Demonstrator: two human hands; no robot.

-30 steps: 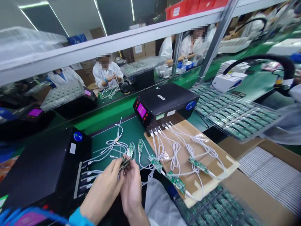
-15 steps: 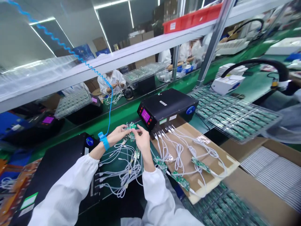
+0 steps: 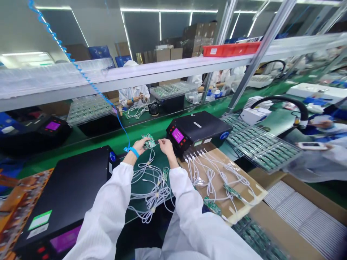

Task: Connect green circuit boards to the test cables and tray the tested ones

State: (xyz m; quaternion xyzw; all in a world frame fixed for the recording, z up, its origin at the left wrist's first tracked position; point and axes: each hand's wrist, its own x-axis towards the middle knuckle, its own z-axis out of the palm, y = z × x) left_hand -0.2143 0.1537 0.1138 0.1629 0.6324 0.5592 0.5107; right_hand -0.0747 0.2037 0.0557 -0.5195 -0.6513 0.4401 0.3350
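My left hand (image 3: 139, 146), with a blue strap (image 3: 133, 151) at its wrist, grips green circuit boards (image 3: 149, 142) above the bench. How many boards are stacked there I cannot tell. Just right of them, my right hand (image 3: 166, 147) has its fingers pinched together; what they hold, if anything, is too small to make out. Below both hands lies a tangle of white cables (image 3: 155, 193), with a small green board (image 3: 165, 174) among them.
A black test box (image 3: 202, 124) with a lit purple screen stands right of my hands, cables plugged in. Another black box (image 3: 78, 180) is at left. Cardboard (image 3: 217, 164) carries cables and boards. A board tray (image 3: 265, 144) sits farther right; a metal shelf (image 3: 168, 74) crosses ahead.
My view has levelled and shifted. My right hand has come off the boards and is now a little to their right, while my left hand keeps hold of them.
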